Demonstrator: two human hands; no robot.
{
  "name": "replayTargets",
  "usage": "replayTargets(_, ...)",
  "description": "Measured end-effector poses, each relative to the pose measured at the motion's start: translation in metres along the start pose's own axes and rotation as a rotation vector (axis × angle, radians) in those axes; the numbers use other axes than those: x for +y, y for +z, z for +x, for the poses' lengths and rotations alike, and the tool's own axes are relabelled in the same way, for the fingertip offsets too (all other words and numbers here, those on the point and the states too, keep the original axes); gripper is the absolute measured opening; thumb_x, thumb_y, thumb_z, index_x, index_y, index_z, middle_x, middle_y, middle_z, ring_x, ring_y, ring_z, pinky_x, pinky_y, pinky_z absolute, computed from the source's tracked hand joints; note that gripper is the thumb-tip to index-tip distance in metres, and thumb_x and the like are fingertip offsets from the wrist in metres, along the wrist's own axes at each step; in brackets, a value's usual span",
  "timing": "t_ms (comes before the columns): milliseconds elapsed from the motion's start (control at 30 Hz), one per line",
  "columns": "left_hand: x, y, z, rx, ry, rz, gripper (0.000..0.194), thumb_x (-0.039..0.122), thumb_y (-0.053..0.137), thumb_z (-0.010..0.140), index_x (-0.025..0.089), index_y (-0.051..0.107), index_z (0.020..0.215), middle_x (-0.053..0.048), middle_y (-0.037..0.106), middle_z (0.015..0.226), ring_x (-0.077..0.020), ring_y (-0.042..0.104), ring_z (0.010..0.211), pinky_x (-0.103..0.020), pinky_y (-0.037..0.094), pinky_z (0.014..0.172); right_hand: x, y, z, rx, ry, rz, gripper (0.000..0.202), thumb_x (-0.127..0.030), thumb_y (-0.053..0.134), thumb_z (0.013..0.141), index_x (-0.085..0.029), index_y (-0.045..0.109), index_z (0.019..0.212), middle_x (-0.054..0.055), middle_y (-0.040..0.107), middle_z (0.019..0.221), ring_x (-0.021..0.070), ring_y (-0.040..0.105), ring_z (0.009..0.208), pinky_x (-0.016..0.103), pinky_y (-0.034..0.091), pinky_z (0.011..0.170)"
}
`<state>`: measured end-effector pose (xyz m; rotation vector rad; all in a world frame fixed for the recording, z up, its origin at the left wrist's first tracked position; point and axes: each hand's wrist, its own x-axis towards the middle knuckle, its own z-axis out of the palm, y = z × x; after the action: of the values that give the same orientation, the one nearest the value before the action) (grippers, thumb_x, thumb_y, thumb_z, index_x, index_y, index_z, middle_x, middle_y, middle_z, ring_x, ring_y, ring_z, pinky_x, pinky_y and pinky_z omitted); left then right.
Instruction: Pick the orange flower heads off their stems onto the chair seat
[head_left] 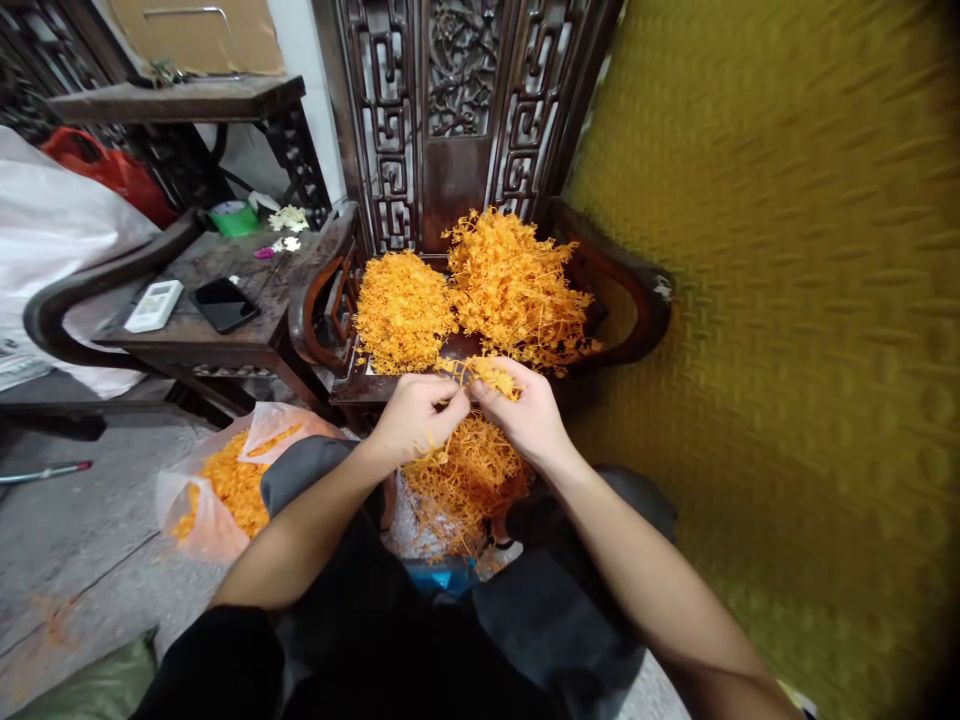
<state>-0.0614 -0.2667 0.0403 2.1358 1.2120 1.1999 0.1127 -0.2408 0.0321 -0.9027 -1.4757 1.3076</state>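
Sprig of orange flowers (499,378) is held up between both hands in the head view, its stem bridging the small gap from one to the other. The right hand (529,405) is curled nearly closed around the flower end, thumb against the fingers. The left hand (421,408) has thumb and forefinger pinched together at the stem; whether its other fingers hold anything, I cannot tell. Just beyond the hands, on a carved wooden chair (454,180), sit two heaps of orange flowers: a compact left heap (405,312) and a looser, taller right heap (517,290). Below the hands lies a tangle of thin orange stems (472,470). Off to the left, a see-through bag (214,530) holds orange bits (236,485), and a side table (277,285) bears a phone (225,304).
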Motion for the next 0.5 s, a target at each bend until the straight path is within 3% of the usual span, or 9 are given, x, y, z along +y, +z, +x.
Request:
replayTargets(100,0.002,-0.001,0.001,0.056,-0.077,-0.01,0.036,0.03,0.059,0.097,0.017,0.061,0.063,0.002,0.054,0.057,-0.0102,0.047,0.054,-0.027,0.036,0.057,0.003,0.0,0.0,0.049,-0.02,0.058,0.039,-0.057,0.077,0.083,-0.02,0.066,0.087,0.0,0.059,0.074,0.0115,0.047,0.062,0.027,0.039,0.057)
replayTargets(167,0.001,-0.002,0.004,0.118,-0.162,-0.126,0.023,0.036,0.063,0.096,0.017,0.071,0.086,-0.001,0.067,0.073,-0.0117,0.056,0.061,-0.026,0.041,0.059,0.004,0.001,-0.001,0.027,-0.019,0.066,0.038,-0.056,0.078,0.083,-0.02,0.065,0.086,-0.002,0.054,0.069,0.0107,0.042,0.059,0.026,0.036,0.054)
replayTargets(233,0.0,-0.003,0.006,0.15,-0.191,-0.241,0.025,0.041,0.067,0.094,0.018,0.074,0.104,-0.004,0.074,0.091,-0.0142,0.064,0.074,-0.026,0.047,0.067,0.003,0.001,-0.002,-0.009,-0.008,0.053,0.04,-0.057,0.077,0.083,-0.02,0.063,0.085,-0.004,0.049,0.065,0.0105,0.039,0.057,0.026,0.033,0.052)
replayTargets(333,-0.001,-0.002,0.008,0.186,-0.16,-0.323,0.021,0.04,0.07,0.093,0.019,0.075,0.095,-0.006,0.074,0.095,-0.0174,0.067,0.087,-0.029,0.052,0.08,0.0,0.0,-0.002,-0.049,0.032,-0.023,0.044,-0.062,0.076,0.082,-0.02,0.061,0.082,-0.005,0.042,0.06,0.0104,0.034,0.054,0.026,0.028,0.05)
replayTargets(500,-0.005,0.007,0.005,0.301,-0.186,-0.265,0.018,0.034,0.065,0.095,0.018,0.068,0.086,-0.003,0.069,0.087,-0.0153,0.063,0.081,-0.028,0.049,0.075,-0.008,0.006,-0.002,-0.165,0.087,-0.103,0.048,-0.065,0.069,0.087,-0.02,0.058,0.075,-0.006,0.036,0.054,0.0102,0.032,0.052,0.026,0.026,0.048)
